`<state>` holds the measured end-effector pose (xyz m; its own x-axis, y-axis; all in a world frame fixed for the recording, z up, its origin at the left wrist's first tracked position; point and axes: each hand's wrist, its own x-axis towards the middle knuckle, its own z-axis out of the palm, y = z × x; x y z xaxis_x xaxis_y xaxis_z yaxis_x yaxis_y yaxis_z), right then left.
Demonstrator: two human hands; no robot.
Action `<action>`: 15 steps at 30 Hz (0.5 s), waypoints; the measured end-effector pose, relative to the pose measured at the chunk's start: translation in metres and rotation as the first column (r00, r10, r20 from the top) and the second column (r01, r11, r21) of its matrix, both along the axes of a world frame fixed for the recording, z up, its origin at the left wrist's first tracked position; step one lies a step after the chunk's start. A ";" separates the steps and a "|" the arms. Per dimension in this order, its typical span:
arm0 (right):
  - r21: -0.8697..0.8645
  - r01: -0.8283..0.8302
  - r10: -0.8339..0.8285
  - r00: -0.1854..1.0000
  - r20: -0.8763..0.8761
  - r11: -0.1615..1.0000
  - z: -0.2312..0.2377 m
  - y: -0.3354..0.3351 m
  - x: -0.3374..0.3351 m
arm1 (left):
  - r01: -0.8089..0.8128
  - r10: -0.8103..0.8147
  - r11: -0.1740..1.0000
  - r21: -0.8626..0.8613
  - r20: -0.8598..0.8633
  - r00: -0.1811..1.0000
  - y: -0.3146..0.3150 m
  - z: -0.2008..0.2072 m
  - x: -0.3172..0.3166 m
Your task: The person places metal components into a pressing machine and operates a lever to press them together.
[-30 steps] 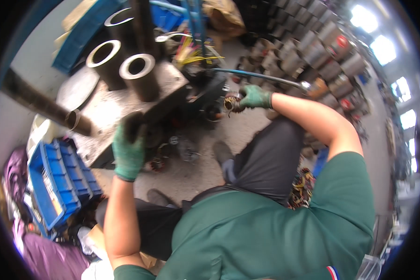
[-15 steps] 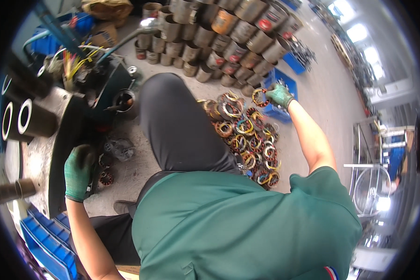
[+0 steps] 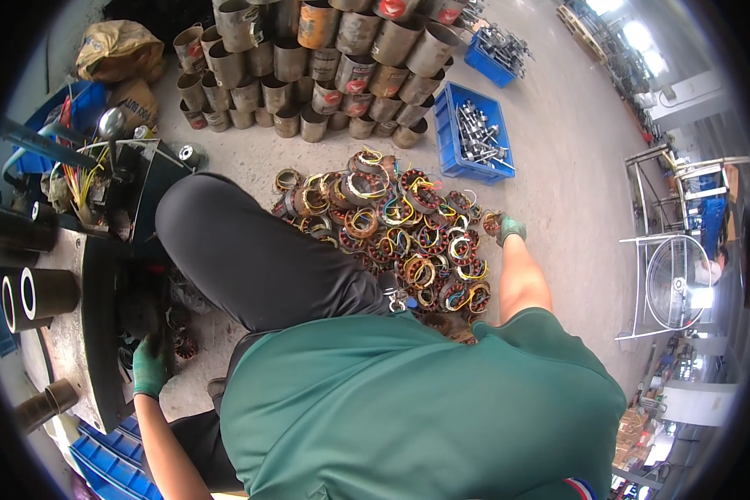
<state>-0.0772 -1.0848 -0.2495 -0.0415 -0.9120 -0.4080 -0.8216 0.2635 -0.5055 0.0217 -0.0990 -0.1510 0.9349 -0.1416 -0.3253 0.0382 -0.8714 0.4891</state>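
Note:
My right hand (image 3: 512, 227), in a green glove, grips a small motor stator (image 3: 492, 222), a ring with reddish windings. It is out at the right edge of a heap of wound stators (image 3: 392, 218) with yellow, blue and white leads. My left hand (image 3: 150, 367), also gloved in green, is low beside the dark edge of a metal machine table (image 3: 62, 287). Its fingers run into shadow, so whether they hold anything is hidden. A couple of stators (image 3: 185, 346) lie on the floor just right of it.
Stacked metal cylinders (image 3: 287, 62) stand behind the heap. A blue bin (image 3: 448, 137) holds shafted metal parts, with another blue bin (image 3: 490, 67) beyond it. Dark tubes (image 3: 54, 292) sit on the machine table. Blue crates (image 3: 108, 457) are at lower left, and a large fan (image 3: 677, 282) stands at right.
The view has swung, so the heap and cylinders appear farther left. My right hand, still holding the stator, has come away from the blue bin toward me. My left hand has gone lower into shadow.

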 end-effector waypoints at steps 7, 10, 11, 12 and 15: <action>0.096 -0.295 0.293 0.750 -0.594 0.951 -0.112 -0.085 -0.042 | -0.005 -0.001 0.997 -0.071 -0.075 0.997 0.039 -0.048 -0.011; 0.156 -0.388 0.383 0.622 -0.683 0.908 -0.134 -0.118 -0.059 | 0.177 -0.173 0.981 -0.078 0.045 0.984 0.044 -0.076 -0.014; 0.123 -0.429 0.376 0.576 -0.726 0.895 -0.122 -0.143 -0.053 | 0.204 -0.199 0.976 -0.080 0.071 0.978 0.035 -0.088 -0.016; 0.193 -0.484 0.460 0.524 -0.717 0.853 -0.145 -0.120 -0.049 | 0.232 -0.232 0.973 0.009 0.055 0.971 0.041 -0.071 -0.018; 0.278 -0.579 0.589 0.461 -0.663 0.767 -0.164 -0.084 -0.040 | 0.286 -0.296 0.935 0.210 0.016 0.955 0.049 -0.043 -0.023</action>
